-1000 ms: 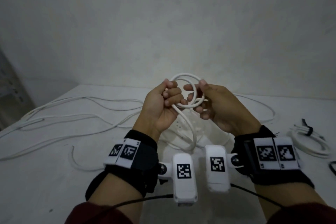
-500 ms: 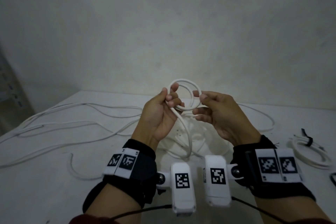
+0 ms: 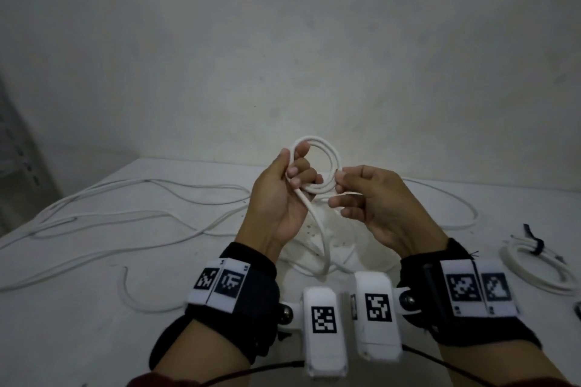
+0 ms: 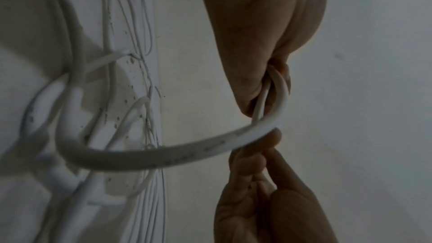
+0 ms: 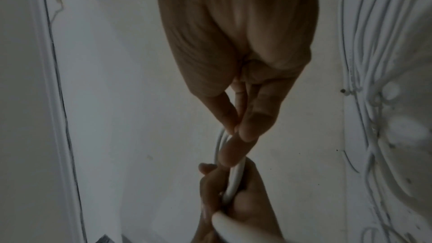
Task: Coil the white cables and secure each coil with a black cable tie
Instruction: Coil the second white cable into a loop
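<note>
I hold a small coil of white cable (image 3: 327,145) upright in the air above the table. My left hand (image 3: 295,173) grips the coil's left side, fingers curled through the ring. At the coil's right edge my right hand (image 3: 341,182) pinches the turns between thumb and forefinger. The cable's loose tail (image 3: 317,226) hangs from the left hand down to the table. In the left wrist view the cable (image 4: 187,152) arcs from the left hand (image 4: 268,88) over the right fingertips (image 4: 273,136). The right wrist view shows the right hand (image 5: 233,130) pinching the cable (image 5: 236,178).
Long loose white cables (image 3: 141,217) sprawl over the left and middle of the white table (image 3: 94,339). A finished coil (image 3: 531,273) bound with a black tie (image 3: 534,245) lies at the right. A wall stands close behind the table.
Both hands have risen a little with the coil. The right hand has drawn its fingers out of the ring and now pinches the coil's right edge.
</note>
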